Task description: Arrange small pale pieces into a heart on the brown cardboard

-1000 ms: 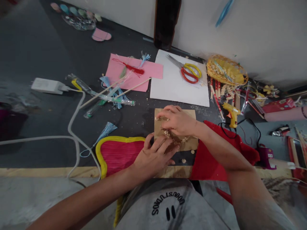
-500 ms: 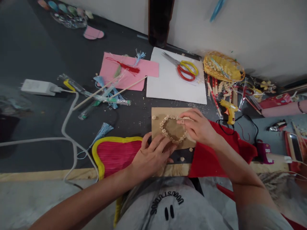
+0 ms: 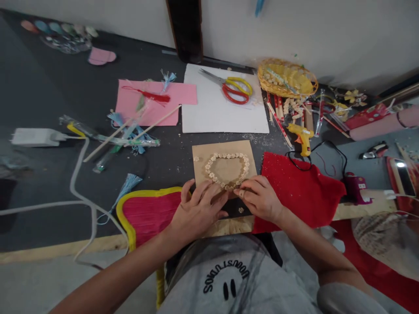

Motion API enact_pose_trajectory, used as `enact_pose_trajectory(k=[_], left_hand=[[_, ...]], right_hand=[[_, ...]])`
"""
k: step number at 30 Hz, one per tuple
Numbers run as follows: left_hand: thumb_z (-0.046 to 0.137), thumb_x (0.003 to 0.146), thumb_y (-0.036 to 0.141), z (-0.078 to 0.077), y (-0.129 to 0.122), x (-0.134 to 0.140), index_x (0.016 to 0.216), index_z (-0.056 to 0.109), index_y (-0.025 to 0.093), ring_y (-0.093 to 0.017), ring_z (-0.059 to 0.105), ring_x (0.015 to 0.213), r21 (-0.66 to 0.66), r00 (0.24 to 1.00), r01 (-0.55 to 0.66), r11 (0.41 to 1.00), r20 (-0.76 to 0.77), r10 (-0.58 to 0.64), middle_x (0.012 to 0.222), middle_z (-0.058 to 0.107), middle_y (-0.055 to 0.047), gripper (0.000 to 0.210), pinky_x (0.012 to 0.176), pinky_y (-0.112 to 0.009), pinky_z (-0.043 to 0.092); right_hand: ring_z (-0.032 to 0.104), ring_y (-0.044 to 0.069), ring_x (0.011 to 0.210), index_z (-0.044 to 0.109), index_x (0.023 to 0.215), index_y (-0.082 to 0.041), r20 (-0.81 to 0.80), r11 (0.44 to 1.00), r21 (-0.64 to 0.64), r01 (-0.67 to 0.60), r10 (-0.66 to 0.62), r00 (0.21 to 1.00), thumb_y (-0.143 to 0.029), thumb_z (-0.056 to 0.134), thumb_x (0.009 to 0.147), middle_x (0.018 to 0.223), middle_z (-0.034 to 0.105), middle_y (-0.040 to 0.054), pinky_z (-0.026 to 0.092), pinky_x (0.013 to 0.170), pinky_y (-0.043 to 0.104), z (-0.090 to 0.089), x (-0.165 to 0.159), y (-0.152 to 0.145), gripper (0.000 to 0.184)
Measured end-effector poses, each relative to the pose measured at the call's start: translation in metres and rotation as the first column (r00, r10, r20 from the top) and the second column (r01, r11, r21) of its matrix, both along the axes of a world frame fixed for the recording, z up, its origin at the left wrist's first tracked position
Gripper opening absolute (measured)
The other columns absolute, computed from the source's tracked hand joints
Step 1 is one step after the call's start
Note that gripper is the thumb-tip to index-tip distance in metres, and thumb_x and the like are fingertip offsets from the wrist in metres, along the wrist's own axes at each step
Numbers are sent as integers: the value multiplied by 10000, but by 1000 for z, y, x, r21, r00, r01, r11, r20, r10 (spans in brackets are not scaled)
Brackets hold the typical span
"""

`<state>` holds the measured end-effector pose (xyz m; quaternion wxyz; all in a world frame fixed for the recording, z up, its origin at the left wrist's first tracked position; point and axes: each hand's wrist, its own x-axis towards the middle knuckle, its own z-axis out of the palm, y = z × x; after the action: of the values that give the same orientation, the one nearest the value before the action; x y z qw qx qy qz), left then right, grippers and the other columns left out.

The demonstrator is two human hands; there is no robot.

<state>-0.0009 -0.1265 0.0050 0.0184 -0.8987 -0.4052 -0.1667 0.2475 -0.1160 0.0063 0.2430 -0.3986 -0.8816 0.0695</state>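
Observation:
Small pale flower-shaped pieces form a heart-shaped outline on a brown card. My left hand lies over the card's lower left, fingers spread, fingertips by the outline's lower edge. At the outline's bottom tip, my right hand has its thumb and fingers pinched together; what they hold is too small to make out. One loose flower piece rests on the dark table just below the card. Another flower piece sits at the card's left edge.
Scissors lie on a white board. To the right are a wicker basket, a yellow glue gun with its cord, and red felt. Tassels, sticks and pink paper lie to the left, near a white charger.
My right hand has moved from the outline's upper right down to its bottom tip. The left hand stays on the card. The view has shifted, and one of two loose flower pieces no longer shows.

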Motion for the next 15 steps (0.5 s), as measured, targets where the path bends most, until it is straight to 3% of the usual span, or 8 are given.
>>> enact_pose_trajectory(k=[15], left_hand=[[780, 835, 542, 0, 0, -1, 1312, 670, 323, -297, 500, 1206, -3, 999, 19, 1000, -28, -19, 1247, 653, -85, 536, 1160, -516, 259]], right_hand=[[558, 219, 1000, 759, 1036, -217, -111, 999, -18, 30, -32, 993, -165, 610, 949, 999, 737, 62, 522, 863, 369, -9, 4, 1, 180]])
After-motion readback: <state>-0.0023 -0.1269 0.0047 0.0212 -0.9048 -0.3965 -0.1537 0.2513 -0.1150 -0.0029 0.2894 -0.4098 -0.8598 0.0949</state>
